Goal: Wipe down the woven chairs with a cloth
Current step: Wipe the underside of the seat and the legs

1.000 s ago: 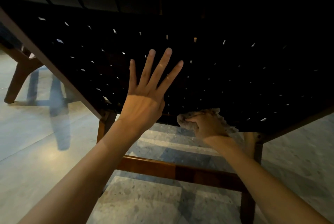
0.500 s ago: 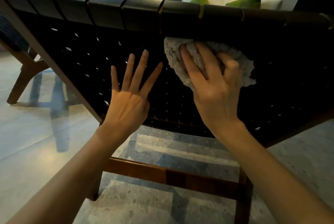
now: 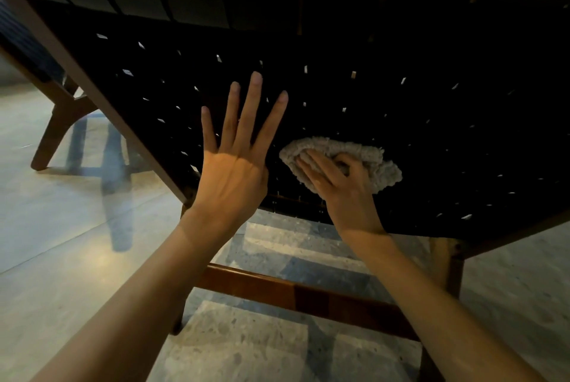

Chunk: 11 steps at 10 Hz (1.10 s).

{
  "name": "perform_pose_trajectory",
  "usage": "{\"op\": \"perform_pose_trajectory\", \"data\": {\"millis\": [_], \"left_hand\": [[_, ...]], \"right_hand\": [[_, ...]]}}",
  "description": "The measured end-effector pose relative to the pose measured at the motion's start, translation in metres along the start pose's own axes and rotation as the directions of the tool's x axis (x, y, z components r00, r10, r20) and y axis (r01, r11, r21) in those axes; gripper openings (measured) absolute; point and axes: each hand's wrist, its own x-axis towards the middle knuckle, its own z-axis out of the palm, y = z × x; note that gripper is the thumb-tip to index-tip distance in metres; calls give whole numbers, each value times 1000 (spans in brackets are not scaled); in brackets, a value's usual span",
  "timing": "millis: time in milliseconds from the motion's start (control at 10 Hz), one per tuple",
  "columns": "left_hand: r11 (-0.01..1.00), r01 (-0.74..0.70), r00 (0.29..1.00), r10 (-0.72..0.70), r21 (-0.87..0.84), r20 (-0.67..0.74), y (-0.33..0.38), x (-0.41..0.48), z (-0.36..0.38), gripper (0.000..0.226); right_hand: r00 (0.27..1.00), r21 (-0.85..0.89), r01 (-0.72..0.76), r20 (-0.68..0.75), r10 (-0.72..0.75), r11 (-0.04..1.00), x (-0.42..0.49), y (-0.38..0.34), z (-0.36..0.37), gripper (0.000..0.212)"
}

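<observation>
Flat, spread left hand braces the woven chair back; right hand clutches the cloth low against it, so suggest firm, overlapping strokes pressed toward that brace.

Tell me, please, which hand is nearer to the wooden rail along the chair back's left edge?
Left. The left hand lies flat on the weave just beside the rail; the right hand grips the cloth farther right, mid-weave.
</observation>
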Motion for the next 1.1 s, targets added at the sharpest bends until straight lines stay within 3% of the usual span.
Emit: {"op": "perform_pose_trajectory", "data": {"millis": [100,200,300,400,500,800,1000,1100], "left_hand": [[1000,-7,1000,7,-16,22,0,-4,4,88],[1000,-16,999,17,-26,42,-1,-5,5,82],[999,-28,998,30,-29,55,-5,-6,6,77],[999,-25,998,27,-34,57,-4,-7,9,76],[994,18,999,-13,-104,50,7,-7,13,67],[969,114,987,-86,-220,133,26,-5,10,77],[972,120,981,-85,-201,171,23,-4,6,86],[966,139,976,-96,-218,195,28,-4,5,89]], "right_hand": [[996,-11,20,88,-19,1000,-10,1,7,49],[961,-75,10,275,11,997,-39,7,47,56],[847,33,-116,526,82,993,-62,0,62,48],[839,47,-257,507,199,965,-58,-8,61,45],[853,14,-225,485,190,974,-49,-13,49,45],[900,-167,-179,372,230,970,-63,5,17,40],[867,-318,-213,375,329,924,-109,49,-22,50],[810,-389,-252,417,413,886,-132,70,-49,48]]}}
